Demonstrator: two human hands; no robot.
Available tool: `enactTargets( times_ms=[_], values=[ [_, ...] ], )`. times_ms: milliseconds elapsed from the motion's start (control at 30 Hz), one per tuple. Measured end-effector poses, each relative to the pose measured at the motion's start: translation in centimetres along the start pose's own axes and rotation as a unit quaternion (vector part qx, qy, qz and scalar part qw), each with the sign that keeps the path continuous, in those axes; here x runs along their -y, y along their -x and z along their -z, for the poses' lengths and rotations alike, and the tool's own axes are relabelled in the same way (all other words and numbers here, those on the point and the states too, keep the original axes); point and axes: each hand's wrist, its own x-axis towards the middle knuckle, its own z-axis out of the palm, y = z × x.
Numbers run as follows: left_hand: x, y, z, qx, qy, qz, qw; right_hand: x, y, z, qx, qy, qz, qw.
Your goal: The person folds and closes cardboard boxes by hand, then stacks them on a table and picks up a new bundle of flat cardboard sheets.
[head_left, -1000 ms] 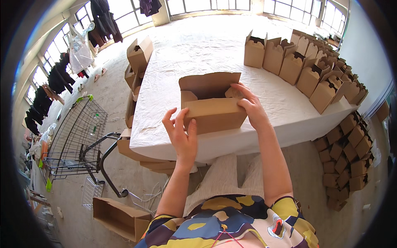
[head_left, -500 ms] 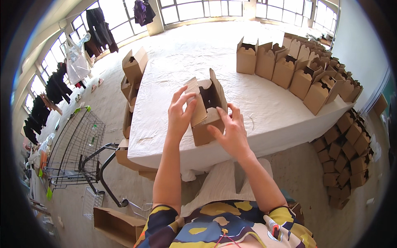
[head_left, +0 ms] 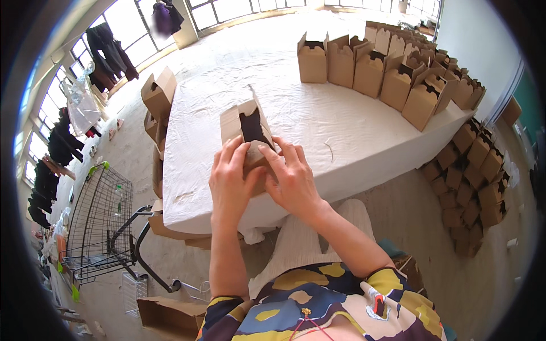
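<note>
A brown cardboard box [head_left: 232,123] stands near the front edge of the white-covered table [head_left: 210,199], its top partly open on a dark inside. My left hand [head_left: 232,177] holds its near left corner, fingers bent over the top edge. On the near right corner, the fingers of my right hand [head_left: 293,177] curl over the near flap. Both thumbs rest low against the near face, close together. My hands cover much of that face.
Rows of similar standing boxes [head_left: 369,74] fill the table's far right. Many more boxes [head_left: 472,182] are piled on the floor at right. Further boxes [head_left: 159,96] line the table's left side, beside a wire cart [head_left: 99,221]. An open carton [head_left: 170,318] lies lower left.
Both hands have moved closer together onto the box's near edge. The left hand has left the raised left flap, and the flaps now lean further inward. My view has shifted right.
</note>
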Motion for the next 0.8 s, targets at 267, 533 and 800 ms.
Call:
enactTargets(
  times_ms=[267,533,800],
  values=[
    [5.2,-3.3,3.0,0.096,0.024,-0.075,0.992,1.1,-0.1,-0.6,0.001,-0.074,0.033,0.997],
    [2.6,-0.8,0.6,-0.046,0.082,0.025,0.995,-4.4,-2.7,-1.8,-0.04,-0.117,-0.062,0.99],
    [3.2,-0.9,-3.9,-0.145,-0.081,0.036,0.985,-6.7,-5.3,-2.2,-0.003,-0.157,-0.158,0.975]
  ],
)
